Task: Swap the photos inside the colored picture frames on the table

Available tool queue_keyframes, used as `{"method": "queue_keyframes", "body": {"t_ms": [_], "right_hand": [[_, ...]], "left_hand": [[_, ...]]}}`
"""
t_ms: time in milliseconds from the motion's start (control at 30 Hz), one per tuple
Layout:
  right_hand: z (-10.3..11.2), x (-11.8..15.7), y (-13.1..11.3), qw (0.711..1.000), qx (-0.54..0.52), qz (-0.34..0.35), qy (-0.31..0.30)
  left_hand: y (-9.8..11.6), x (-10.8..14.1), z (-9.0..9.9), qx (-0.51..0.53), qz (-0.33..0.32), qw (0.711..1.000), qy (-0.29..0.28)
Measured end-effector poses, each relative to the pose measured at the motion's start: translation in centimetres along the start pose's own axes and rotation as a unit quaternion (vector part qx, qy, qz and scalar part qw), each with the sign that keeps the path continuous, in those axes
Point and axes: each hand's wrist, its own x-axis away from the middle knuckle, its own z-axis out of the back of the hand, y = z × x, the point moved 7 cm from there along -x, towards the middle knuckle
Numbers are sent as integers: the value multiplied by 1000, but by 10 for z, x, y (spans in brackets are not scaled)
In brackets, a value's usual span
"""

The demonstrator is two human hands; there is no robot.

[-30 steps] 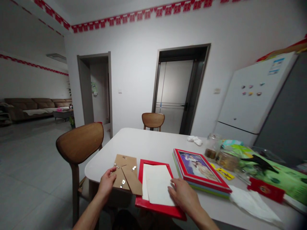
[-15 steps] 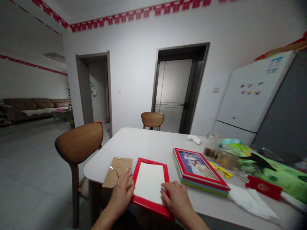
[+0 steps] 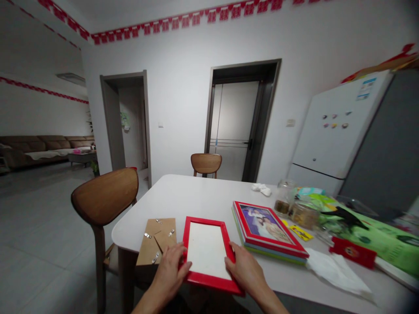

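A red picture frame (image 3: 212,279) lies at the table's near edge, its front end sticking out past it. Inside its border is a plain off-white sheet (image 3: 206,246). My left hand (image 3: 169,267) grips the frame's left side, thumb over the border near the front corner. On the opposite side, my right hand (image 3: 247,265) holds the right border, thumb on top and fingers along the outer edge. Left of the frame lies a brown backing board (image 3: 152,237) with metal clips and a stand flap, partly behind my left hand.
Stacked picture frames (image 3: 270,231), the top one red with a photo, lie to the right. Beyond them are glass jars (image 3: 304,213), a green bag (image 3: 376,240), a red packet (image 3: 353,253) and white tissue (image 3: 338,272). A wooden chair (image 3: 106,198) stands left of the white table (image 3: 196,192).
Both hands have tightened at the frame's sides; my right hand has moved outward from the sheet onto the right border. The frame's near end has shifted slightly right. The view has turned slightly.
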Motion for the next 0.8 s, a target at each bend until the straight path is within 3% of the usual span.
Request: {"method": "queue_keyframes", "body": {"t_ms": [133, 233, 300, 400, 500, 567, 633, 800], "right_hand": [[5, -9, 6, 999, -47, -12, 7], [7, -12, 14, 986, -157, -60, 1], [4, -11, 16, 949, -295, -104, -24], [0, -4, 5, 841, -517, -149, -65], [12, 3, -14, 748, -644, -147, -67], [24, 7, -23, 726, -671, -144, -47], [33, 11, -29, 724, -673, -145, -35], [39, 14, -39, 712, -690, -120, -50]], "left_hand": [[-36, -9, 22, 16, 38, 998, 41], [-40, -7, 29, 13, 55, 997, 56], [-26, -2, 23, 30, 56, 997, 48], [13, 2, -2, 91, 28, 995, -18], [49, -3, -23, 118, 7, 991, -57], [65, -11, -31, 127, -8, 990, -65], [75, -20, -34, 139, -19, 988, -59], [88, -33, -23, 95, -56, 994, 3]]}}
